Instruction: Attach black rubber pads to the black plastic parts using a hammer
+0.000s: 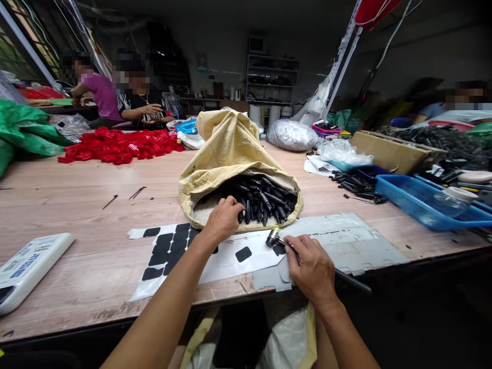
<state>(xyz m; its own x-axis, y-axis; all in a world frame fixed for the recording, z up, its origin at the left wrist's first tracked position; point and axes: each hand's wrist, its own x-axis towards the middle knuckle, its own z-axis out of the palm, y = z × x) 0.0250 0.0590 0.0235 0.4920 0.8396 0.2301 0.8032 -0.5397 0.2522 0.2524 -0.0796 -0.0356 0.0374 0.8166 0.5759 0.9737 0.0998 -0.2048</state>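
Dim walls and a metal shelving unit (272, 84) stood behind a broad, wood-grained tabletop (96, 205), seen from the head camera. A dark-handled, hammer-like tool with a shiny metal head (272, 238) lay slantwise above the tabletop's front edge; its long axis ran from the head, near the sack mouth, down rightward to the handle's end beyond the edge. Slim black tubular parts (265, 201) filled the mouth of a yellowish woven sack (234, 148), many with their near ends toward the person.

The right hand (313, 267) was palm-down, its fingers clamped around the tool's handle. The left hand (223, 220) reached forward to the sack mouth, its fingers bent beside the nearest black parts; whether they gripped one I could not tell.

Beneath lay a white sheet bearing black rounded squares (230, 269) and a grey flat sheet (346, 246). Glossy red pieces (121, 146) were heaped farther left, a blue plastic tray (415, 202) sat at right, and two co-workers (102, 95) sat beyond the red heap.
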